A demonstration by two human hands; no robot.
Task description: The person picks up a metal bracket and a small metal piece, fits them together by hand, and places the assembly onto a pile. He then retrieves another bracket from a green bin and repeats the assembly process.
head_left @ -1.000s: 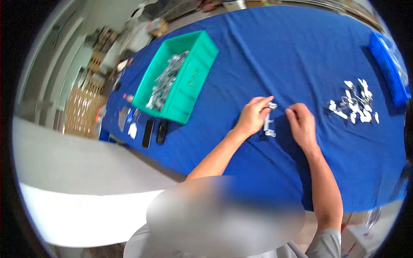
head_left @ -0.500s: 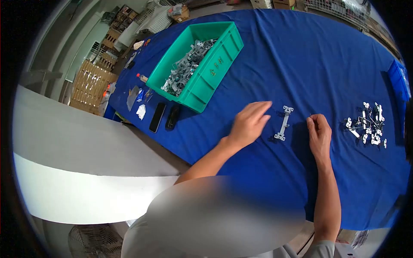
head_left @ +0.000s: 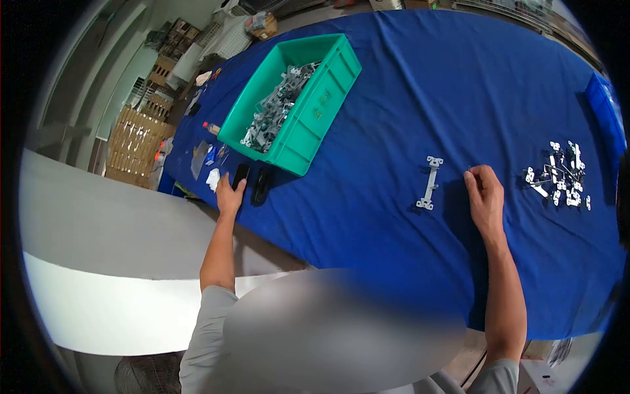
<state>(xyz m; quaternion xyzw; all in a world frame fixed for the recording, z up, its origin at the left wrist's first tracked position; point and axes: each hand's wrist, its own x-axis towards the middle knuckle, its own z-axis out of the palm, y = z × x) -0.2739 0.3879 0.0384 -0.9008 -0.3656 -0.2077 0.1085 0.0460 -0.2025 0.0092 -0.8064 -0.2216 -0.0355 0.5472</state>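
At the table's left side, my left hand (head_left: 230,198) covers the lower part of a black smartphone (head_left: 241,173) lying on the cloth. Its fingers and thumb lie on either side of the phone. My right hand (head_left: 486,196) rests on the cloth at the right with curled fingers pinched together; whatever is between the fingertips is too small or hidden. Left of it lies one white metal bracket (head_left: 430,184) with wider, holed ends. Farther right is a loose pile of similar brackets and thin rods (head_left: 558,177).
A green bin (head_left: 318,111) holding many metal parts stands at the back left. Beside the phone are a dark elongated object (head_left: 262,186) and a crumpled white tissue (head_left: 213,178). A small bottle (head_left: 211,128) stands left of the bin. A blue bin (head_left: 605,111) sits at the right edge.
My left hand has moved from beside the single bracket far left to the phone. My right hand stays in nearly the same place, fingers still curled. The view has shifted slightly.
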